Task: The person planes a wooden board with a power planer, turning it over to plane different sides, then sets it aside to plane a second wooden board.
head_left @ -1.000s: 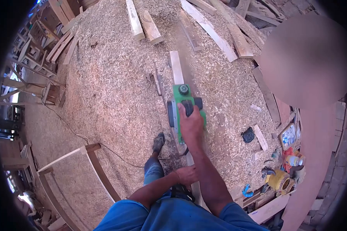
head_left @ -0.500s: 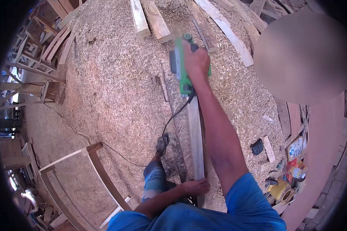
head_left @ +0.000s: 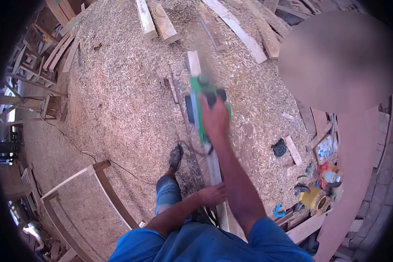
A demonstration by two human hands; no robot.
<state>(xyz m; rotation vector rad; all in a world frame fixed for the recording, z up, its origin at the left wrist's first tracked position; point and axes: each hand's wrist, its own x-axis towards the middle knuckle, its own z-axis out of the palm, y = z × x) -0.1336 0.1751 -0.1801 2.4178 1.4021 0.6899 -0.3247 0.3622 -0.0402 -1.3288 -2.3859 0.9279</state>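
Note:
A green power planer (head_left: 199, 104) rests on a long, narrow wooden piece (head_left: 194, 63) whose far end shows beyond the tool. My right hand (head_left: 215, 115) is wrapped round the planer's dark handle. Nearer my body, my left hand (head_left: 213, 194) grips the same wooden piece with its fingers over the side. A dark cord hangs from the planer's rear end. The tool and my right hand are slightly blurred.
Wood shavings (head_left: 131, 96) cover the ground. Several boards (head_left: 236, 28) lie at the far side. A wooden frame (head_left: 113, 196) stands at the lower left. At right are a yellow power tool (head_left: 312, 198), a black object (head_left: 279, 147) and a broad reddish board (head_left: 351, 157).
My right hand and the planer have moved back towards my body, uncovering the far end of the wooden piece. My left hand is slightly farther forward. The view has shifted a little.

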